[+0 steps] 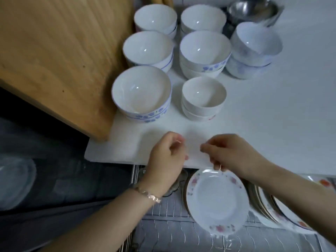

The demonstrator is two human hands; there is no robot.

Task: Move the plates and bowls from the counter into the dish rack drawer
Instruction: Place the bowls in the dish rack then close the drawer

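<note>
**Plates racked, bowls wait on the counter**

A person's left hand (167, 153) and right hand (232, 153) hover over the edge of the counter (281, 124) at lower centre of the frame. Below them, a flower-rimmed plate (217, 202) stands tilted on edge in the dish rack drawer (163, 231). More plates (269, 204) lean in a row to its right.

The stacked bowls (204, 51) crowd the upper centre, just above the hands in the frame, all upright with mouths up. Nearest are a blue-flowered stack (141, 95), up and slightly left of the left hand, and a small white stack (203, 97), directly above the gap between the hands. Either hand could reach the white one; the left looks closer to the blue-flowered one.

The left hand's fingers are loosely curled and hold nothing. The right hand's fingers are curled too, and its lowest fingertips (217, 165) meet the plate's top rim; whether they pinch it or only brush it cannot be told.

The likely next move is a reach up-frame for a bowl stack, then down into the drawer. A wooden board (54, 51) fills the upper left, and a steel bowl (252, 10) sits at top right.
</note>
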